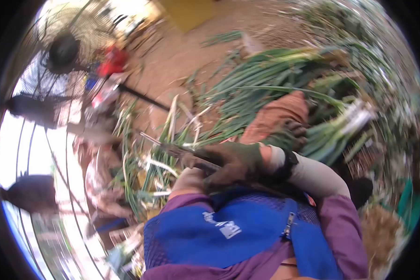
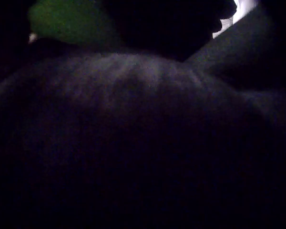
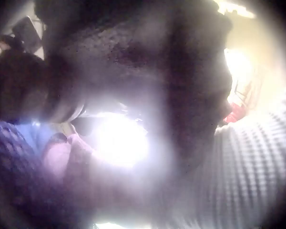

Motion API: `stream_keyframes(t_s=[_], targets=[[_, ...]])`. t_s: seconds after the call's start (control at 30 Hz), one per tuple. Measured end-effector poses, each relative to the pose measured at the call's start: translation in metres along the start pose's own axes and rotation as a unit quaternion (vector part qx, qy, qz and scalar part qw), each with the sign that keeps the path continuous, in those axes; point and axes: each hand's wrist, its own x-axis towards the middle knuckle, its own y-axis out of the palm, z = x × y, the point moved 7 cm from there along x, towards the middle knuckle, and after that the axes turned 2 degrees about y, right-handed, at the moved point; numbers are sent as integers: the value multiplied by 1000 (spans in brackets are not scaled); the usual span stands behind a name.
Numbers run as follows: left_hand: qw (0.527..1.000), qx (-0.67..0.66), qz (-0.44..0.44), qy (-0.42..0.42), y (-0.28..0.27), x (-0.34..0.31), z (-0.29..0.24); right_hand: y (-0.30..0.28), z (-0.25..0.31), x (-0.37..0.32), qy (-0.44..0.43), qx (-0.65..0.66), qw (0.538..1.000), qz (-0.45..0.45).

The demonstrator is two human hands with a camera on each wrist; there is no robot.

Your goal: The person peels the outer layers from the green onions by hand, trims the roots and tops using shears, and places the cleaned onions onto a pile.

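Observation:
My arms cross in front of a blue vest (image 1: 186,233). My right hand (image 1: 240,161), in a dirty dark green glove, reaches left over the other arm's pale sleeve (image 1: 191,179). Its thumb and fingers lie around a long thin grey tool (image 1: 170,148) whose narrow end points up-left; blur hides its kind. Beyond the right wrist my left hand (image 1: 289,135) shows in a green glove with dark fingertips, loosely curled beside a reddish-brown cloth (image 1: 280,112). The left wrist view is nearly black, with a green patch (image 2: 69,21) at the top. In the right wrist view, dark shapes and glare cover the hand.
A large heap of green onions (image 1: 266,70) lies ahead on brown ground. A bunch with white ends (image 1: 354,116) lies to the right. Loose onion stalks (image 1: 149,165) are scattered on the left. Fans (image 1: 63,51) stand at the far left, and a red thing (image 1: 113,60) lies behind.

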Motion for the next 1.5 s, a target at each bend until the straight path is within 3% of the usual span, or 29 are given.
stream_keyframes(t_s=[0.1, 0.17, 0.23, 0.33, 0.37, 0.4, 0.47, 0.5, 0.53, 0.6, 0.67, 0.7, 0.73, 0.8, 0.83, 0.87, 0.93, 1.03, 1.07, 1.1, 1.13, 1.2, 1.43, 1.5], targets=[[993, 2, 111, -32, 15, 17, 12, -37, 4, -52, -51, 8, 985, -163], [980, -54, 184, -55, 16, 33, 23, -66, -8, -99, 23, 28, 962, -271], [960, -98, 247, -87, 14, 61, 37, -92, -24, -162, 28, 73, 918, -388], [914, -155, 347, -142, 30, 102, 47, -123, -47, -261, 33, -11, 821, -569], [931, -136, 306, -147, 53, 117, 58, -117, -39, -289, 31, -10, 782, -623], [945, -117, 264, -152, 84, 127, 75, -118, -48, -315, 97, -20, 760, -643], [924, -191, 263, -203, 130, 146, 93, -109, -102, -361, 186, 14, 708, -681], [908, -227, 264, -232, 151, 151, 102, -102, -130, -380, 223, 15, 684, -695], [863, -307, 309, -256, 178, 150, 103, -97, -151, -391, 244, -27, 667, -704], [839, -381, 322, -219, 220, 144, 87, -94, -168, -399, 287, -58, 640, -710], [834, -397, 334, -187, 217, 141, 49, -97, -175, -400, 335, -38, 622, -707], [790, -494, 319, -176, 203, 144, 31, -105, -176, -398, 341, -12, 621, -706], [815, -514, 240, -118, 215, 143, 32, -115, -176, -402, 340, -42, 606, -717], [742, -584, 245, -219, 217, 134, 52, -127, -178, -414, 342, -97, 572, -739], [697, -591, 269, -304, 213, 130, 65, -130, -172, -421, 430, -84, 557, -706], [662, -621, 246, -342, 209, 128, 76, -128, -169, -422, 422, -87, 563, -705], [642, -640, 224, -359, 194, 136, 91, -122, -161, -420, 403, -96, 578, -703], [627, -674, 208, -330, 184, 148, 91, -93, -161, -397, 412, -41, 619, -668], [647, -652, 222, -326, 187, 148, 89, -85, -162, -391, 404, -33, 631, -661], [668, -629, 233, -321, 188, 149, 87, -77, -165, -388, 467, -6, 617, -633], [687, -606, 244, -317, 189, 148, 84, -80, -158, -387, 443, -13, 612, -655], [678, -620, 243, -311, 187, 147, 76, -87, -146, -386, 392, -30, 600, -697], [681, -616, 268, -290, 196, 133, 69, -156, -182, -436, 553, -75, 512, -653], [660, -640, 272, -284, 193, 131, 63, -189, -194, -455, 571, -64, 520, -632]])
